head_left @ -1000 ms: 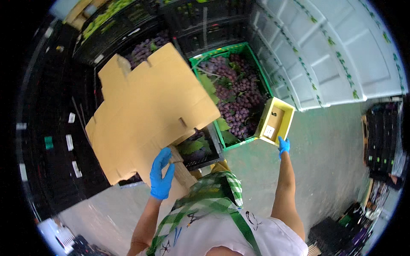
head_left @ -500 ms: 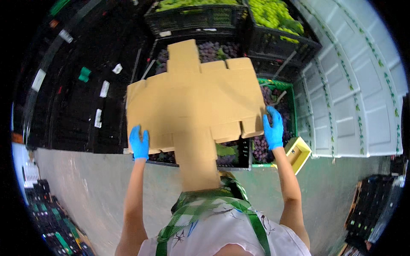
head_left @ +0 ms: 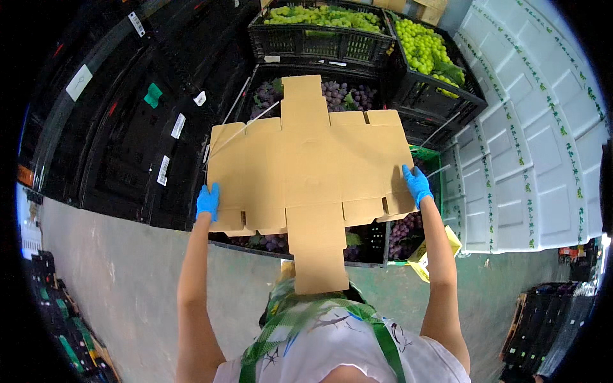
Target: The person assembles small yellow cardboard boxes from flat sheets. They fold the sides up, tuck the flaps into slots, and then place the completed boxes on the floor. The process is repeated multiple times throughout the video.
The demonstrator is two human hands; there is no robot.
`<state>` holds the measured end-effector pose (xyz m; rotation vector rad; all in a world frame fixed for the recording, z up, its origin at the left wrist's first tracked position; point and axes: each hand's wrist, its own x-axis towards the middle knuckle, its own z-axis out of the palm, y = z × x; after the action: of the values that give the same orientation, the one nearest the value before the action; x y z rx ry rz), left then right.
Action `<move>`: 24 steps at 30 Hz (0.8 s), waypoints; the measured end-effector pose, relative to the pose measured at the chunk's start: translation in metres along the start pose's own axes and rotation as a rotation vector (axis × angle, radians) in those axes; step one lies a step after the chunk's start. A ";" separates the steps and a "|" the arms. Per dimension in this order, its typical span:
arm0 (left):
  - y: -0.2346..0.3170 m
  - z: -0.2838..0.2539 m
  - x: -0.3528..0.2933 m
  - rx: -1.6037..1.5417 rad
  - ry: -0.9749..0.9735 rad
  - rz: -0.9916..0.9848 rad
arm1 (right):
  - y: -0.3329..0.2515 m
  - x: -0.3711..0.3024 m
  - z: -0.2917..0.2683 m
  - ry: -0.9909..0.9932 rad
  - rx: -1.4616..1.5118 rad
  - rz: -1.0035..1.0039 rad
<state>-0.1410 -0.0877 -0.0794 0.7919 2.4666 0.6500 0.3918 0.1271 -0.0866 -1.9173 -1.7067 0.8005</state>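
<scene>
Left hand (head_left: 207, 203) and right hand (head_left: 417, 185) are covered by 2 matching bright-blue gloves (head_left: 205, 205), thin, close-fitting and ending at the wrist; the forearms are bare; a white short-sleeved T-shirt (head_left: 305, 360) bears dark, thin-lined drawings and 2 small blue strokes; over it sits a green-and-white gingham apron (head_left: 276, 332), with 2 green shoulder straps (head_left: 389, 351); its lower part looks darker green.

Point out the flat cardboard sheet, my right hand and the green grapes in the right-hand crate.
Flat cardboard sheet (head_left: 313, 165): head view, middle of its broad face.
Right hand (head_left: 417, 185): head view, back of the blue glove.
Green grapes (head_left: 421, 50): head view, middle of the pile.
</scene>
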 end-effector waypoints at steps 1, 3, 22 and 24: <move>0.007 -0.006 -0.004 -0.023 0.000 0.001 | 0.000 0.000 -0.006 0.008 -0.002 0.008; 0.022 -0.028 -0.019 -0.035 -0.008 0.032 | -0.002 0.000 -0.025 -0.046 0.032 -0.009; 0.100 0.004 -0.073 -0.600 -0.503 0.183 | -0.044 -0.038 -0.020 -0.182 0.327 -0.152; 0.084 0.030 -0.061 -0.419 -0.344 0.294 | -0.086 -0.056 -0.008 -0.123 0.074 -0.112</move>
<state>-0.0456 -0.0568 -0.0385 1.0035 1.8367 1.0014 0.3302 0.0831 -0.0160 -1.7393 -1.8120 0.9427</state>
